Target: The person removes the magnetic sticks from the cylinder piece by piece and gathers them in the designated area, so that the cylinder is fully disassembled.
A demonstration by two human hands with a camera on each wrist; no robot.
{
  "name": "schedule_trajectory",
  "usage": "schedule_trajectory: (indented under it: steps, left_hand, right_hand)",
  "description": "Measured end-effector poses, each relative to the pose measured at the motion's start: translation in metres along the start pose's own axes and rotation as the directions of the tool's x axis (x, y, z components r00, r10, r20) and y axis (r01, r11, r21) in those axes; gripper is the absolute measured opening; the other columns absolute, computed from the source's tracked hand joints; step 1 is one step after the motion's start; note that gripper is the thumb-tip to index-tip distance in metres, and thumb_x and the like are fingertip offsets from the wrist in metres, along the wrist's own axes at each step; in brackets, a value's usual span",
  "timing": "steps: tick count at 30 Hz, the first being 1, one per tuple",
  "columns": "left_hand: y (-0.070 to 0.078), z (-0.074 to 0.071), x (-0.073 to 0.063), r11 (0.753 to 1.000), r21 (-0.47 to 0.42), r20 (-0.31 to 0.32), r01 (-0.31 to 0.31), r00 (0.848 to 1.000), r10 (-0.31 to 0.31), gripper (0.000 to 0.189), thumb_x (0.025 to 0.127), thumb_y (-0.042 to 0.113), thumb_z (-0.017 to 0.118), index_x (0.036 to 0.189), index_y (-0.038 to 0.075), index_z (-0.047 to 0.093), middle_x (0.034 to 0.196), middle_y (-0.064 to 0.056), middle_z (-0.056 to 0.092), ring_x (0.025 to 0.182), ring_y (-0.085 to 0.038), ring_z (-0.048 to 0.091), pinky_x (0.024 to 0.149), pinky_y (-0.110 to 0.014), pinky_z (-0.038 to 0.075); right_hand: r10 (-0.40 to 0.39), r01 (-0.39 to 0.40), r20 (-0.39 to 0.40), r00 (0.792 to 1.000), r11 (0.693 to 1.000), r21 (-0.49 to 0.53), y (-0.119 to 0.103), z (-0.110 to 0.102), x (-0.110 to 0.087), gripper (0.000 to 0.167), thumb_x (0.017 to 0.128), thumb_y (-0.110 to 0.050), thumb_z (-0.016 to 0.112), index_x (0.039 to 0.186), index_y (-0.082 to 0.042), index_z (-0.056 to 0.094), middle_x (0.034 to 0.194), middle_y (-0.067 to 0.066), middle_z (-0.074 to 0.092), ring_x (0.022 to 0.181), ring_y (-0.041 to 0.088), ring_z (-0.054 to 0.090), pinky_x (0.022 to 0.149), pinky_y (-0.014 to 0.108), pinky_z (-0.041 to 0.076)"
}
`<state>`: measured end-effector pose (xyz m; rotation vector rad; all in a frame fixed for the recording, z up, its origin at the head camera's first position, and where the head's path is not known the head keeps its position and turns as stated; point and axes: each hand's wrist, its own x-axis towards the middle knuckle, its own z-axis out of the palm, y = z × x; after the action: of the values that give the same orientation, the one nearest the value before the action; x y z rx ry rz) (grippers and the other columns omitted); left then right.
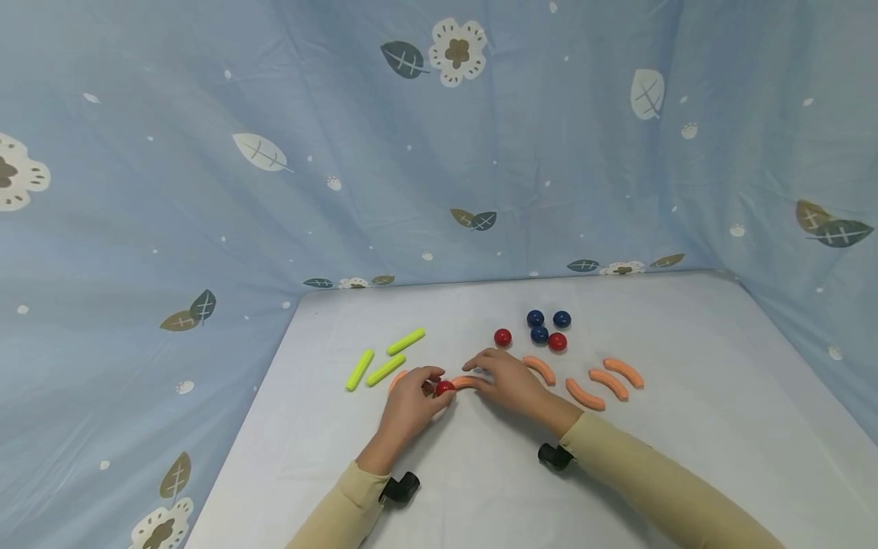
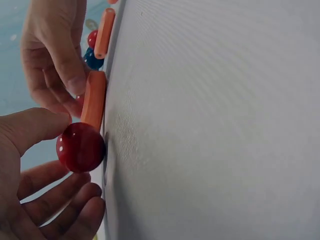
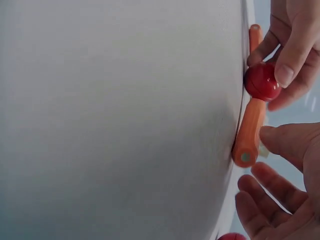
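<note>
My left hand (image 1: 410,400) pinches a glossy red ball (image 2: 81,147) between thumb and fingers, low at the white tabletop. A curved orange stick (image 3: 250,131) lies with one end against that ball. Beside the stick's other end is my right hand (image 1: 511,383), its thumb at the stick's side and its other fingers apart from it, loosely bent. Another orange piece (image 1: 397,380) shows behind my left hand, mostly hidden by it in the head view.
Several yellow-green sticks (image 1: 386,370) lie left of the hands. Behind the right hand are a red ball (image 1: 503,337), another red ball (image 1: 558,341) and several dark blue balls (image 1: 539,335). More curved orange sticks (image 1: 608,385) lie at right. Patterned blue cloth (image 1: 411,152) hangs behind the table.
</note>
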<state>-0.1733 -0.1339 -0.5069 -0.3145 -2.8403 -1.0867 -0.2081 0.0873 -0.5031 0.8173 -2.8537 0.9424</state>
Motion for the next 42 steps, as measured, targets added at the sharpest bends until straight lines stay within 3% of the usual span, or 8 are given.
schedule_trajectory:
  steps: [9, 21, 31, 42]
  left_hand:
    - [-0.003, 0.001, -0.001, 1.0, -0.004, -0.011, -0.018, 1.0, 0.018, 0.04, 0.085, 0.03, 0.084, 0.118, 0.01, 0.073, 0.103, 0.0, 0.07, 0.088, -0.017, 0.066, 0.076, -0.032, 0.056]
    - [0.003, 0.007, 0.01, 0.998, 0.01, 0.031, -0.057, 0.998, 0.057, 0.041, 0.088, 0.029, 0.082, 0.125, 0.014, 0.071, 0.114, 0.0, 0.071, 0.094, -0.015, 0.068, 0.078, -0.032, 0.057]
    - [0.006, 0.015, 0.019, 0.997, -0.026, 0.05, -0.071, 0.996, 0.072, 0.033, 0.089, 0.021, 0.081, 0.121, 0.017, 0.073, 0.115, 0.001, 0.071, 0.094, -0.014, 0.068, 0.082, -0.03, 0.058]
    - [0.01, 0.017, 0.022, 0.995, -0.048, 0.058, -0.092, 0.994, 0.095, 0.027, 0.09, 0.019, 0.08, 0.115, 0.014, 0.075, 0.106, 0.0, 0.073, 0.09, -0.014, 0.07, 0.076, -0.025, 0.057]
  right_hand:
    - [-0.023, 0.024, 0.008, 1.0, 0.997, -0.074, -0.002, 0.004, -0.001, 0.02, 0.094, -0.023, 0.076, 0.113, -0.021, 0.076, 0.098, -0.004, 0.067, 0.082, 0.009, 0.06, 0.07, 0.027, 0.053]
    - [0.094, -0.097, -0.033, 0.995, 0.991, -0.096, -0.001, -0.004, -0.017, 0.025, 0.091, -0.018, 0.078, 0.115, -0.018, 0.075, 0.1, 0.0, 0.068, 0.077, 0.011, 0.059, 0.067, 0.029, 0.053]
    - [0.081, -0.086, -0.052, 0.995, 0.99, -0.11, 0.0, -0.005, -0.019, 0.025, 0.09, -0.016, 0.078, 0.115, -0.016, 0.075, 0.101, 0.002, 0.069, 0.075, 0.009, 0.057, 0.065, 0.027, 0.052]
    - [0.12, -0.124, -0.042, 0.992, 0.985, -0.119, 0.001, -0.004, -0.018, 0.027, 0.089, -0.016, 0.079, 0.116, -0.017, 0.074, 0.099, 0.0, 0.067, 0.074, 0.009, 0.055, 0.065, 0.028, 0.051]
